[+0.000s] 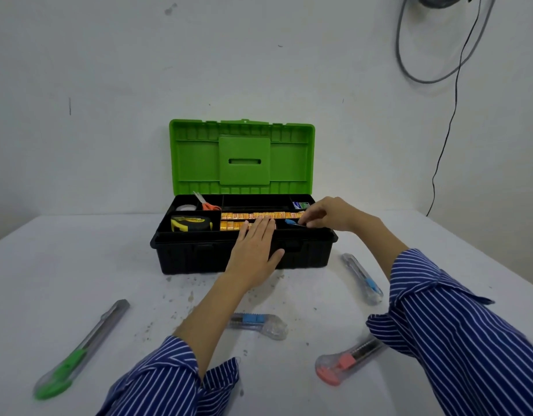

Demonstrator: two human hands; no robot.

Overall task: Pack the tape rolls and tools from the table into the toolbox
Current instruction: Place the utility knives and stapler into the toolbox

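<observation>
We're mid-pack: our right hand (pixel 327 216) pinches a small blue-handled tool (pixel 293 222) low over the right end of the toolbox (pixel 244 253) tray, ready to set it down. Our left hand (pixel 254 250) lies flat, fingers straight, on the near rim. Next, let go and reach for the blue cutter (pixel 363 279), lying on the bench (pixel 79 265) just right of the box.

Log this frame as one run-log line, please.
left hand flat on toolbox front | right hand lowering blue-tipped tool into tray | four utility knives on table
</observation>
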